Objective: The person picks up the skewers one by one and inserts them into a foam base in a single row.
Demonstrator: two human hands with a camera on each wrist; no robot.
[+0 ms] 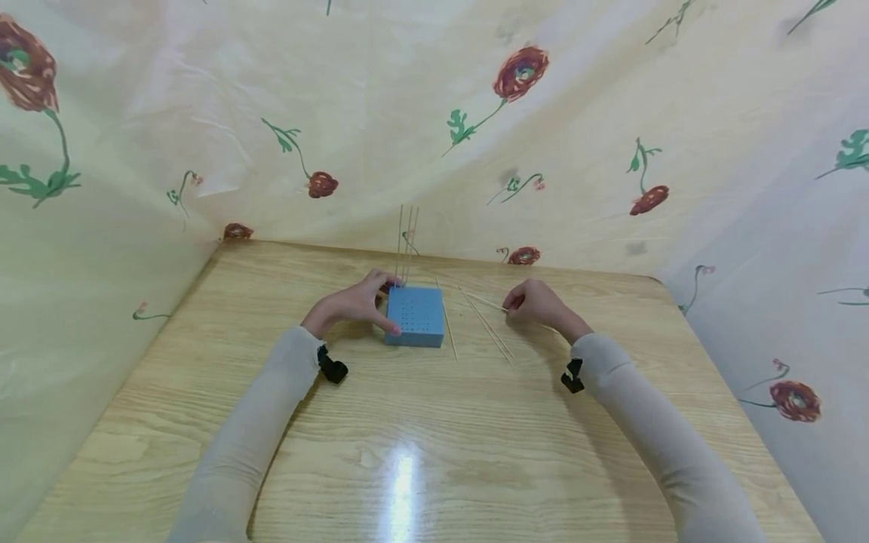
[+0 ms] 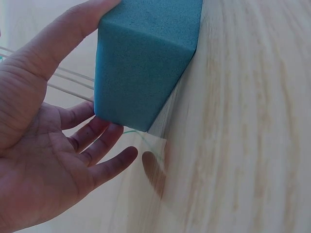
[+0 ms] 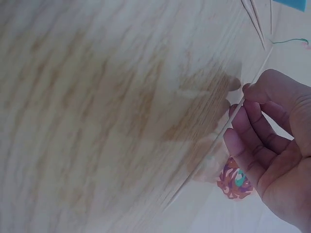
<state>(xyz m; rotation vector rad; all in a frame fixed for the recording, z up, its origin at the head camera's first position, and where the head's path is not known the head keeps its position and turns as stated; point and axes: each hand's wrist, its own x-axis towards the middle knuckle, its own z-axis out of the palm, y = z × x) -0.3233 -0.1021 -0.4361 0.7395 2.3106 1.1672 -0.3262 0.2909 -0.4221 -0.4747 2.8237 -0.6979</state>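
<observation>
A blue foam block (image 1: 426, 311) with rows of small holes in its top sits on the table. Several thin wooden sticks (image 1: 410, 245) stand upright at its back left corner. My left hand (image 1: 354, 302) grips the block from the left, thumb at the front edge and fingers at the back; the left wrist view shows the block's blue side (image 2: 141, 73) against the thumb. To the right, my right hand (image 1: 539, 308) pinches a thin stick (image 3: 214, 138) between thumb and fingertips. That stick lies low, close along the tabletop.
Between block and right hand lie a few loose sticks (image 1: 490, 329), one stick (image 1: 447, 320) close to the block's right side. The wooden table (image 1: 489, 437) meets a flower-printed cloth (image 1: 394, 128) at the back, with more cloth on both sides.
</observation>
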